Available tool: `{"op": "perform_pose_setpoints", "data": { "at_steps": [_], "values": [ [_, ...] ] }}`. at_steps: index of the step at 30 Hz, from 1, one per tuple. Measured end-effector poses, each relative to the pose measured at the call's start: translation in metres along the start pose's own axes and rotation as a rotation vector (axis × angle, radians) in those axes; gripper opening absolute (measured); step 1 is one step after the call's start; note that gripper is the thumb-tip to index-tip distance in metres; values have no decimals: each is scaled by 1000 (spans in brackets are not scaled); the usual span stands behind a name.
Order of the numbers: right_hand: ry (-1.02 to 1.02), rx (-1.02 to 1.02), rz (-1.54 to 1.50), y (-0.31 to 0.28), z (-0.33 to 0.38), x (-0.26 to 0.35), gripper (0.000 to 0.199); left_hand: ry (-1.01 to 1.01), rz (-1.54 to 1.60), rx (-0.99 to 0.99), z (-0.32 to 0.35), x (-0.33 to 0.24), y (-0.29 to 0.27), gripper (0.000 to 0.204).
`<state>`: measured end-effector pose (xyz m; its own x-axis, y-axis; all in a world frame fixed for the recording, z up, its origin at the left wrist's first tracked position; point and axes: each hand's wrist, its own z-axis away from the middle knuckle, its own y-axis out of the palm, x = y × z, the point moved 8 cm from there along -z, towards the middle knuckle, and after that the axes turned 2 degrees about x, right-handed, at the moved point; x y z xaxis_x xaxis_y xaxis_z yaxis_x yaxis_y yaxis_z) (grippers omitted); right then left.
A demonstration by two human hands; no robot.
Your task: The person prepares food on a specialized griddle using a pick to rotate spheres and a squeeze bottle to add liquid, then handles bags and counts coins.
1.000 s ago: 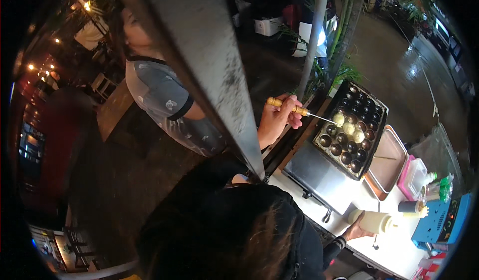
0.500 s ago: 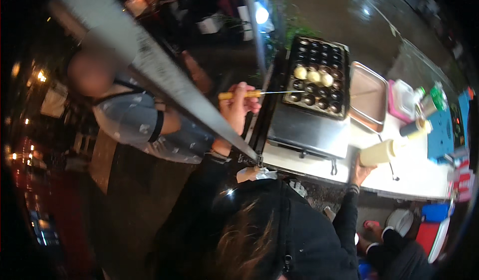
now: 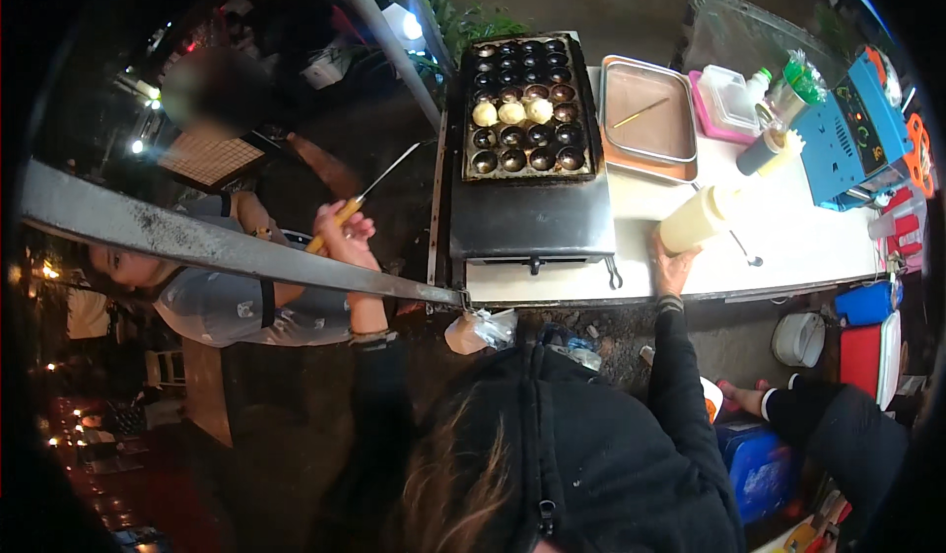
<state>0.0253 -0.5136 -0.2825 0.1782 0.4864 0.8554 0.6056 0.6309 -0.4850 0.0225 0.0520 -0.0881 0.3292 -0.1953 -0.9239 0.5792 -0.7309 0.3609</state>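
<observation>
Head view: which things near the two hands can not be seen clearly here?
- Left hand: its grip on the yellow-handled pick is partly hidden by the metal beam.
- Right hand: fingers hidden behind the cream squeeze bottle.
- Griddle pan: dark cup contents too small.

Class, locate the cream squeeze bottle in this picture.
In the head view the cream squeeze bottle lies tilted on the white counter, under the right hand, just right of the griddle.

matt dark metal mould pan (image 3: 527, 109), shiny steel tray (image 3: 647, 114), smooth plastic squeeze bottle (image 3: 695, 220).
</observation>
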Motion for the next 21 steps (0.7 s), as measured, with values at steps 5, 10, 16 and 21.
{"op": "perform_pose_setpoints", "data": {
  "at_steps": [5,10,16,21],
  "values": [
    [-136,105,-112,9,-2,-7,75,187,-10,-324,41,-43,-65,30],
    [-208,16,83,-10,12,0,95,277,-546,-317,105,-74,-143,27],
    [-500,210,279,-16,85,30,51,45,-763,-145,203,-40,-192,17],
    [-533,367,303,36,76,80,49,188,-1041,490,228,4,-81,12]
  ]
}}
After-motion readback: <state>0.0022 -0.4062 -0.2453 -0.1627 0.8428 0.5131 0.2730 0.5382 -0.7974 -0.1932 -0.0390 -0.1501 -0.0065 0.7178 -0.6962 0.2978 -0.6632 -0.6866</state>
